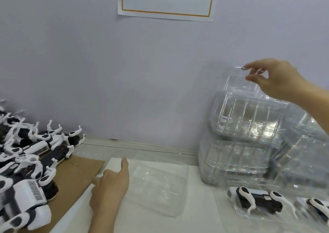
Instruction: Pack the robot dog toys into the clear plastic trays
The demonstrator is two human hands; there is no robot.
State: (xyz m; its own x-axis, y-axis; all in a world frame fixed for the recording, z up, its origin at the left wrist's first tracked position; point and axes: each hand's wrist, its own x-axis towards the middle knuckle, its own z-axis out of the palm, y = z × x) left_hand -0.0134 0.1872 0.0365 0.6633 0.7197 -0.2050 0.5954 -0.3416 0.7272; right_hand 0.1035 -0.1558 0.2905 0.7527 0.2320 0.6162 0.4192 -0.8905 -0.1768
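At right, two dogs [256,199] lie packed — our right hand [274,79] pinches a stacked tray [236,83]. Our left hand [110,184] rests open beside an empty tray [160,184] — a pile [26,161] waits.

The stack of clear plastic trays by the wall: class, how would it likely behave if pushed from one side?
The stack of clear plastic trays looks thin-walled and hollow, so probably light. Its layers sit unevenly, so a push would likely slide or topple the upper trays. The right hand pinches the top tray's edge, suggesting it flexes.
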